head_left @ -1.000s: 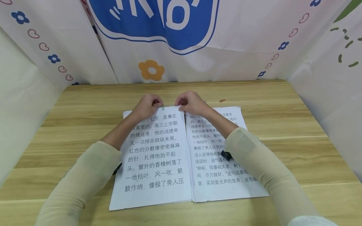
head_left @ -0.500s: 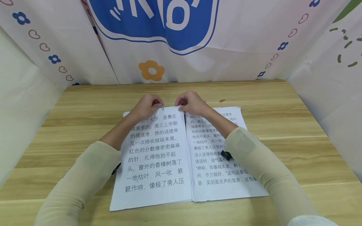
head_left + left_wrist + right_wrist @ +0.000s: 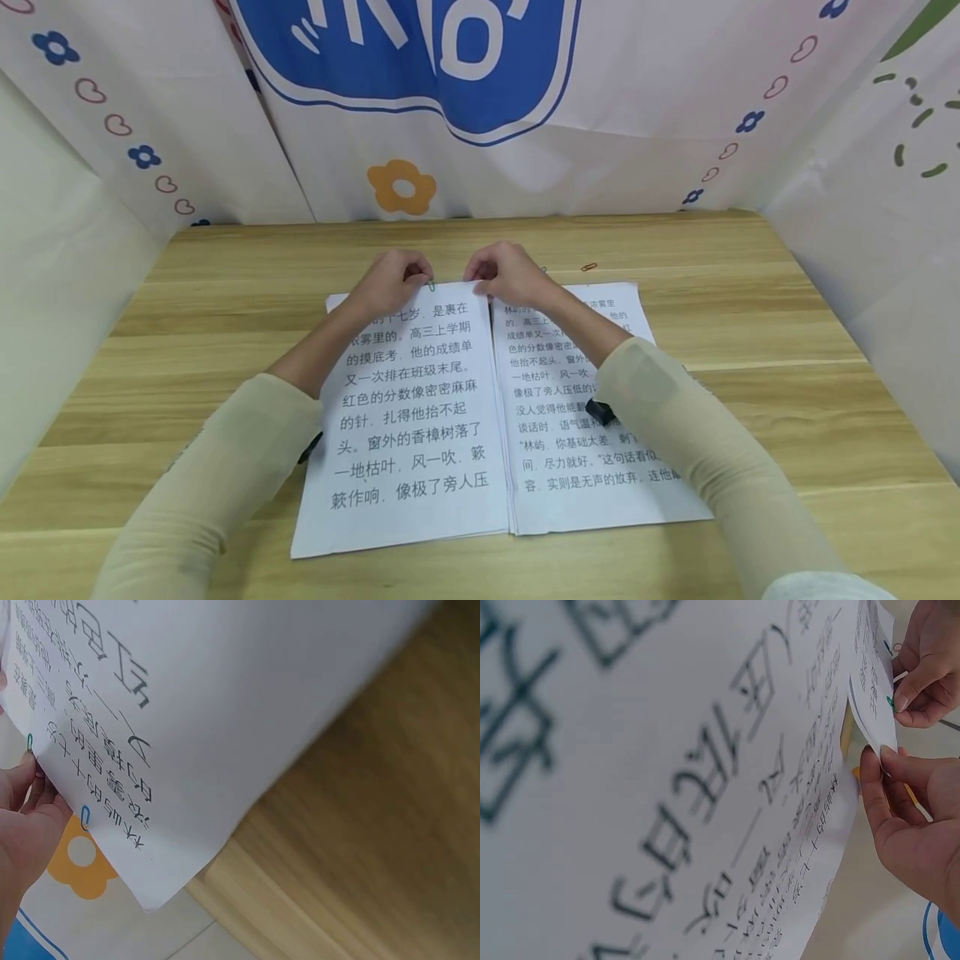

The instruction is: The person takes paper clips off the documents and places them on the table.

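Observation:
My left hand (image 3: 389,282) pinches a green paper clip (image 3: 431,286) at the top edge of the left stack of printed sheets (image 3: 412,417). The clip sits over the paper's edge; how far it is pushed on is hard to tell. A blue paper clip (image 3: 85,817) is on the same edge, nearer the outer corner, in the left wrist view. My right hand (image 3: 512,273) grips the top right corner of that left stack between thumb and fingers, plainly seen in the right wrist view (image 3: 919,817). The right forearm covers part of the second printed stack (image 3: 570,508).
The second stack lies close against the first on the wooden table (image 3: 787,400). Behind it are a red paper clip (image 3: 589,267) and another small clip (image 3: 544,269), partly hidden by the right hand. A printed cloth (image 3: 600,175) hangs along the table's back edge.

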`<state>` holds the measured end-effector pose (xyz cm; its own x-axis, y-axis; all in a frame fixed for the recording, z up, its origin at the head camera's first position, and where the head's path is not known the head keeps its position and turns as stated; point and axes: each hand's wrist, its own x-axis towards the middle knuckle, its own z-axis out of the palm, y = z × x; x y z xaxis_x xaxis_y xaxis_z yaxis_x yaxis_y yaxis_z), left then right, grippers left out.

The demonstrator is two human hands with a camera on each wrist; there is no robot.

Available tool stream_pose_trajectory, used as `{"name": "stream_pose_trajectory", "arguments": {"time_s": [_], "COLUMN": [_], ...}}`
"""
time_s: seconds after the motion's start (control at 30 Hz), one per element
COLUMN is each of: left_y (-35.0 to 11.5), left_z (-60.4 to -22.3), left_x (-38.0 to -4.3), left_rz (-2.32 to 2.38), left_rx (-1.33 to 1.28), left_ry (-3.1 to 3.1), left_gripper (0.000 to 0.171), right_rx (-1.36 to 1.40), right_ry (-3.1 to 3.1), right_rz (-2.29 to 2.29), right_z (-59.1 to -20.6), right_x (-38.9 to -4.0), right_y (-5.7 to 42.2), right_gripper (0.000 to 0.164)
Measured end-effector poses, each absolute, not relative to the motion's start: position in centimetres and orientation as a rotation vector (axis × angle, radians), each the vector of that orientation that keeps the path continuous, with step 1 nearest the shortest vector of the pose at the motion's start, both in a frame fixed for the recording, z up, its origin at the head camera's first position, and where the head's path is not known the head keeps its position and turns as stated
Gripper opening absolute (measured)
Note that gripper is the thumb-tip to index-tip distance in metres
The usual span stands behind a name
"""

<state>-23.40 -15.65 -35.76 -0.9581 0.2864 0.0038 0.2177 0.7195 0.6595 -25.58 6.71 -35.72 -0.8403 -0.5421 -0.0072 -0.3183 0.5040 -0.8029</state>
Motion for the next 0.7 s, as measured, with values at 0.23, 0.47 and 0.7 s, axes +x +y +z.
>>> {"name": "stream_pose_trajectory", "arguments": {"time_s": [0.23, 0.47, 0.7], "left_y": [-15.70, -15.68, -15.69], "left_z": [-35.67, -35.59, -35.61], "left_x": [-23.38, -23.35, -23.51], "left_rz": [1.079, 1.104, 1.104], "left_rx": [0.381, 0.373, 0.355], "left_ry": [2.829, 2.827, 2.835], "left_gripper": [0.011, 0.010, 0.010], "right_rx": [-0.731, -0.729, -0.721], "right_ry": [2.492, 2.488, 2.486], "right_rz": [-1.254, -1.266, -1.270], "right_z": [-35.64, -35.60, -35.58], "right_x": [-25.47, -25.46, -25.51], "right_y": [6.66, 6.65, 6.64], "right_gripper": [0.014, 0.014, 0.015]}}
